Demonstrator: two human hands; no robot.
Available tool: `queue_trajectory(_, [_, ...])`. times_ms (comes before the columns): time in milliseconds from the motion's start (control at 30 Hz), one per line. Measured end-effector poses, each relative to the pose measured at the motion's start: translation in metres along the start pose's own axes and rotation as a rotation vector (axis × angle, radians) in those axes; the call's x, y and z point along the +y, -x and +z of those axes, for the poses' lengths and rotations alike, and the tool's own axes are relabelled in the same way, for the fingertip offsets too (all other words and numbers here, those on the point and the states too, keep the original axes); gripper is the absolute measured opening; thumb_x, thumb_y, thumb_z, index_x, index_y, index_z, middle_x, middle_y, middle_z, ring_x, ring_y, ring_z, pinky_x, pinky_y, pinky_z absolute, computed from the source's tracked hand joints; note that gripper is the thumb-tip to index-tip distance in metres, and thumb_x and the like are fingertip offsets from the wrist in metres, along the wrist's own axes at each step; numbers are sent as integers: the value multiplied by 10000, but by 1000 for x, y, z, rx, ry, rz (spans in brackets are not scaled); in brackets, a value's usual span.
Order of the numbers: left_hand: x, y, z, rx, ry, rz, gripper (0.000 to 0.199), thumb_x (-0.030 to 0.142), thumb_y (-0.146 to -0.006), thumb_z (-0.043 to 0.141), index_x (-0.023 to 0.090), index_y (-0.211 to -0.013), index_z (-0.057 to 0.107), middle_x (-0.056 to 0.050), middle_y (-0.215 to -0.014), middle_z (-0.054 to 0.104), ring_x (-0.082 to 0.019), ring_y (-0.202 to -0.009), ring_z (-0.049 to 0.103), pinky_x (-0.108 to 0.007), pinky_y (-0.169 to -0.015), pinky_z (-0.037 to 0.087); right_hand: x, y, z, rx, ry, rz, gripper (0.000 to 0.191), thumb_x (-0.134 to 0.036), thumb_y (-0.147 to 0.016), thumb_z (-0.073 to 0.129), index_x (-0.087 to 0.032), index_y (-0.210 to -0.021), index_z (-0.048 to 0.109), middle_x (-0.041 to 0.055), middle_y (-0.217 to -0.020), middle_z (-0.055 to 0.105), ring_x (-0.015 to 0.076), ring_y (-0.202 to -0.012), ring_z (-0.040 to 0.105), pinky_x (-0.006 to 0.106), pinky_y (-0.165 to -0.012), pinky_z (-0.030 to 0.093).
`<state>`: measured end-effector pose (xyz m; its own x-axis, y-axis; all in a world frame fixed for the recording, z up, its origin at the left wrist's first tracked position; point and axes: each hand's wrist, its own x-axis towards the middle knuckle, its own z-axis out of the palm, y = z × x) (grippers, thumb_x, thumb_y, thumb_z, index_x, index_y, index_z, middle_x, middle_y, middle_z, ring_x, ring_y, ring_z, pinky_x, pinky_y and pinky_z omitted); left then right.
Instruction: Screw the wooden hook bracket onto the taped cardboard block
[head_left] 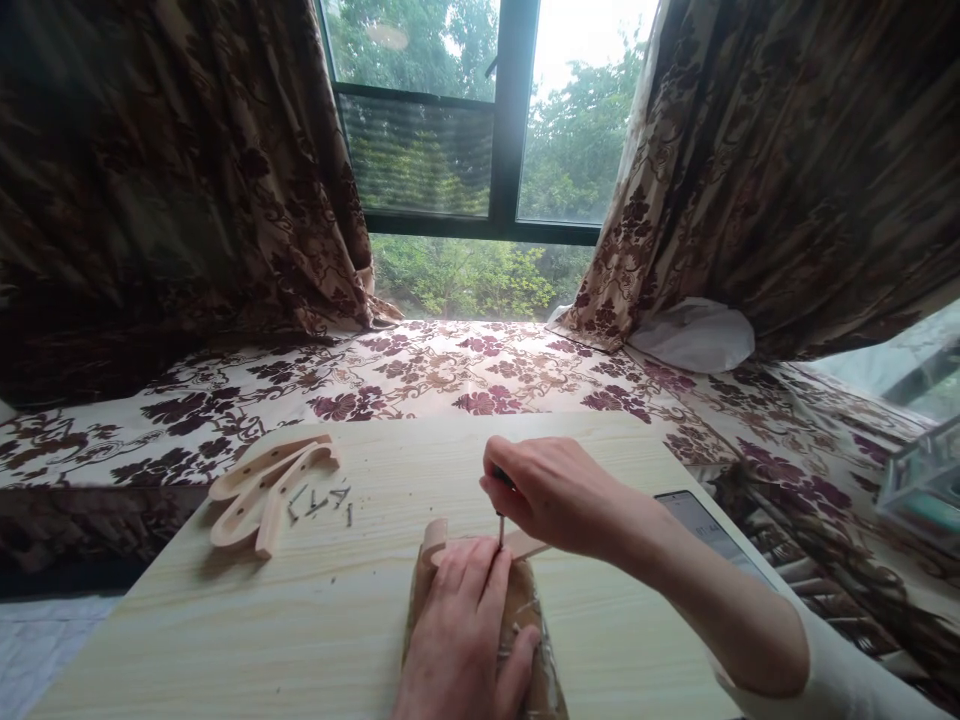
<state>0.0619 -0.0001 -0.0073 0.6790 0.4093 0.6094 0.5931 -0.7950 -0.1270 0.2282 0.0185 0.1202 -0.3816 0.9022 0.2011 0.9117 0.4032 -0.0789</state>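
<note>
My right hand is closed around the dark handle of a screwdriver, whose thin shaft points straight down. Beneath it my left hand lies with fingers stretched forward, pressing on a curved wooden piece and a taped brown block. The wooden piece lies across the far end of the block, its right end showing beyond my fingers. The screwdriver's tip is beside my left fingertips; what it touches is hidden. On the left, several curved wooden pieces with holes lie next to several loose screws.
A phone lies on the right of the pale wooden table, partly behind my right forearm. Beyond the table is a flowered cloth, with a white bag at the right. A clear box stands far right.
</note>
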Motion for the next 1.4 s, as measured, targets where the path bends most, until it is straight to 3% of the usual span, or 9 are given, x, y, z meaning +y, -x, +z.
queue_trajectory(167, [1, -1, 0, 3, 10, -1, 531, 337, -748, 601, 78, -1207, 531, -142, -1182, 618, -266, -1094, 581, -394, -871, 538, 0, -1, 4, 9, 27, 79, 183, -276, -949, 390, -162, -880, 515, 28, -680, 653, 144, -579, 557, 286, -519, 230])
queue_trajectory(367, [1, -2, -2, -13, 29, -14, 526, 321, -761, 588, 64, -1215, 522, -150, -1181, 613, -267, -1101, 574, -399, -881, 532, -2, 0, 1, 0, -8, -53, 104, -266, -913, 463, -179, -921, 519, 12, -735, 658, 138, -617, 562, 273, -524, 241])
queue_trajectory(567, [2, 0, -1, -20, 76, -41, 529, 335, -773, 597, 90, -1234, 512, -139, -1204, 601, -264, -1122, 559, -391, -902, 514, -2, 1, 9, 35, 20, 79, 150, -256, -933, 394, -161, -907, 508, 18, -667, 645, 143, -553, 551, 287, -510, 228])
queue_trajectory(767, [-2, 4, 6, 19, 63, -8, 534, 360, -778, 594, 107, -1240, 507, -135, -1221, 596, -267, -1125, 559, -389, -903, 502, -3, 4, 0, -12, -4, -9, 116, -271, -924, 444, -188, -882, 513, 19, -718, 659, 146, -608, 578, 278, -523, 235])
queue_trajectory(900, [-5, 5, 9, 45, 48, 12, 537, 383, -785, 587, 109, -1240, 506, -130, -1212, 604, -260, -1121, 561, -381, -910, 490, -1, 5, 6, 24, -31, 91, 113, -254, -920, 437, -183, -863, 504, 7, -647, 623, 133, -542, 529, 273, -520, 237])
queue_trajectory(1133, [-9, 6, 15, 106, -56, 78, 532, 415, -795, 553, 68, -1198, 536, -144, -1161, 625, -263, -1079, 578, -369, -853, 504, -1, 7, 13, 38, -324, 126, 139, -317, -894, 510, -207, -809, 508, -33, -624, 583, 104, -540, 463, 227, -531, 278])
queue_trajectory(1400, [-9, 12, 12, 2, -56, 53, 585, 375, -766, 589, 97, -1271, 489, -131, -1244, 576, -270, -1154, 532, -367, -931, 467, 6, 26, 8, 220, -443, 158, 205, -375, -915, 484, -207, -798, 500, -53, -602, 522, 96, -535, 418, 227, -541, 303])
